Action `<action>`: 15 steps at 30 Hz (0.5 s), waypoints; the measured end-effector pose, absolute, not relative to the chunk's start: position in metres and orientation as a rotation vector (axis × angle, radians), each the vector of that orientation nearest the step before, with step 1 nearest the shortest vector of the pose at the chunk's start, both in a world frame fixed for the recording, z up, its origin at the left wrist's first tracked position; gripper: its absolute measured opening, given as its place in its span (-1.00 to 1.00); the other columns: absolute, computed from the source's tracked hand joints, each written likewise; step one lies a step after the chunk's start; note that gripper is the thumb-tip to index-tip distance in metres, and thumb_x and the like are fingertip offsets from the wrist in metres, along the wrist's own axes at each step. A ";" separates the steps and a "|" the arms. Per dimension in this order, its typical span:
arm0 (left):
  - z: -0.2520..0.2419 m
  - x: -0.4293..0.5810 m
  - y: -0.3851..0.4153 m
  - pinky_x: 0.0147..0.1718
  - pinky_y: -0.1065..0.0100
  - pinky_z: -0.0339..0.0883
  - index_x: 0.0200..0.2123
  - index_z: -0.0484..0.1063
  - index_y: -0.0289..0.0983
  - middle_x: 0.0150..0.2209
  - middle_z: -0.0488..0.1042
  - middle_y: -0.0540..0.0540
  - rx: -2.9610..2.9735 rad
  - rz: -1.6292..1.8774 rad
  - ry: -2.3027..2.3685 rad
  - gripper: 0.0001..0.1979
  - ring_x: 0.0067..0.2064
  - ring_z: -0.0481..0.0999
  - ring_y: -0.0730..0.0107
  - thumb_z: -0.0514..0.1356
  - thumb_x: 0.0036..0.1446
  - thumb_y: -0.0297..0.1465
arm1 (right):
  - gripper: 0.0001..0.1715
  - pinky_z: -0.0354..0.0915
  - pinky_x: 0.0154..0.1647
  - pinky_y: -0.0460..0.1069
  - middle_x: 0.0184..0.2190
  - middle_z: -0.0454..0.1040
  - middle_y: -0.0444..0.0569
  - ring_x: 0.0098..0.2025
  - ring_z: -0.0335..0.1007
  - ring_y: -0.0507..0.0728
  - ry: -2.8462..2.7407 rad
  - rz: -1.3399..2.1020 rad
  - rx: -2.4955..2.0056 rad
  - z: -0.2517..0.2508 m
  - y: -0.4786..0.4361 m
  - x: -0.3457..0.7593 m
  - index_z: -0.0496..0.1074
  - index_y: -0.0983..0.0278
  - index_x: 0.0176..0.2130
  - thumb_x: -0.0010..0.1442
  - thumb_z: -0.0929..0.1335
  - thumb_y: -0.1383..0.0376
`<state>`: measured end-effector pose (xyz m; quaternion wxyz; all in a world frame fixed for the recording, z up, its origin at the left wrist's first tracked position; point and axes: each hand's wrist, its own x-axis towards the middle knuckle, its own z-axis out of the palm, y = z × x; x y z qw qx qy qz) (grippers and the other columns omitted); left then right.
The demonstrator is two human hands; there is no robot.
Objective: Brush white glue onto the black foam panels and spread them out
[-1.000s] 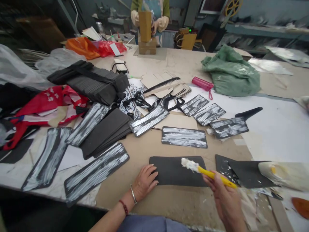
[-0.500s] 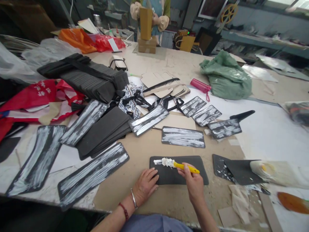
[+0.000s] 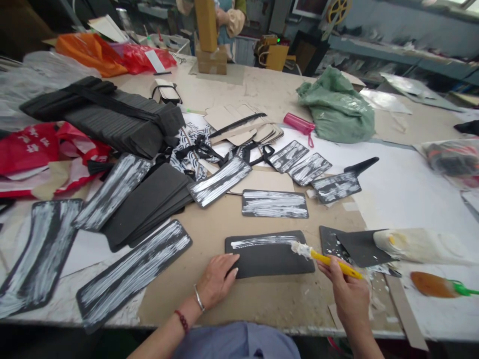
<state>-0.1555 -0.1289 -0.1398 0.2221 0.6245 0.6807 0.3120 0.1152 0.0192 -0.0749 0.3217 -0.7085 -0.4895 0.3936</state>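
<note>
A black rectangular sheet (image 3: 269,259) lies flat in front of me, with one white streak along its far edge. My left hand (image 3: 217,279) rests at its left end, fingers laid over the edge. In my right hand (image 3: 346,284) is a yellow-handled brush (image 3: 333,263). Its bristles, clotted with white paste, touch the sheet near the upper right corner. Beyond it lies another black piece (image 3: 275,203) streaked with white. More coated pieces lie around, such as a long one (image 3: 134,271) at left and a small one (image 3: 337,187) at right.
Bundled black sheets (image 3: 119,119) are heaped at the left, near a loose stack (image 3: 145,204). On the right are a whitish container lying on its side (image 3: 407,244) and an orange-brown bottle (image 3: 434,285). A green bag (image 3: 339,107) sits farther back. Another person's hand (image 3: 222,17) is behind cardboard boxes (image 3: 211,60).
My right hand has drawn the brush rightward along the black sheet, lengthening the white streak. My left hand stays at the left end. The whole view has shifted slightly.
</note>
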 end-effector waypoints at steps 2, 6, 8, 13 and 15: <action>-0.129 -0.162 -0.121 -0.03 0.19 0.29 0.05 0.18 -0.25 -0.11 0.47 -0.16 1.451 0.867 1.855 -0.64 -0.06 0.42 0.31 -0.11 0.22 -0.31 | -0.36 0.38 -0.13 0.18 -0.43 0.53 0.05 -0.31 0.48 0.27 -1.295 1.215 -1.767 -0.070 -0.006 0.092 0.43 0.35 -0.23 -0.11 0.36 -0.11; -0.117 -0.173 -0.108 -0.05 0.23 0.27 -0.03 0.21 -0.25 -0.17 0.49 -0.11 1.203 0.828 1.783 -0.64 -0.09 0.44 0.33 -0.21 0.25 -0.26 | -0.47 0.46 -0.27 0.10 -0.34 0.50 0.05 -0.36 0.48 0.20 -1.297 1.505 -1.558 -0.075 -0.053 0.038 0.45 0.32 -0.31 -0.07 0.37 -0.07; -0.116 -0.174 -0.106 -0.05 0.24 0.27 -0.07 0.23 -0.25 -0.20 0.50 -0.09 1.214 0.815 1.778 -0.64 -0.11 0.44 0.34 -0.22 0.25 -0.26 | -0.50 0.46 -0.28 0.11 -0.31 0.49 0.04 -0.37 0.48 0.18 -1.296 1.571 -1.504 -0.085 -0.068 0.018 0.44 0.31 -0.32 -0.04 0.36 -0.05; -0.128 -0.171 -0.112 -0.05 0.22 0.28 -0.07 0.25 -0.30 -0.19 0.48 -0.13 1.510 0.788 1.824 -0.65 -0.12 0.43 0.33 -0.20 0.24 -0.31 | -0.51 0.44 -0.24 0.14 -0.29 0.48 0.04 -0.36 0.47 0.18 -1.300 1.522 -1.541 -0.106 -0.068 0.025 0.42 0.32 -0.29 -0.02 0.35 -0.04; -0.132 -0.169 -0.114 -0.06 0.21 0.30 -0.08 0.27 -0.32 -0.18 0.47 -0.15 1.684 0.777 1.843 -0.68 -0.13 0.43 0.31 -0.16 0.23 -0.35 | -0.46 0.41 -0.20 0.16 -0.31 0.50 0.05 -0.35 0.47 0.20 -1.287 1.401 -1.649 -0.108 -0.055 0.051 0.41 0.33 -0.25 -0.03 0.34 -0.06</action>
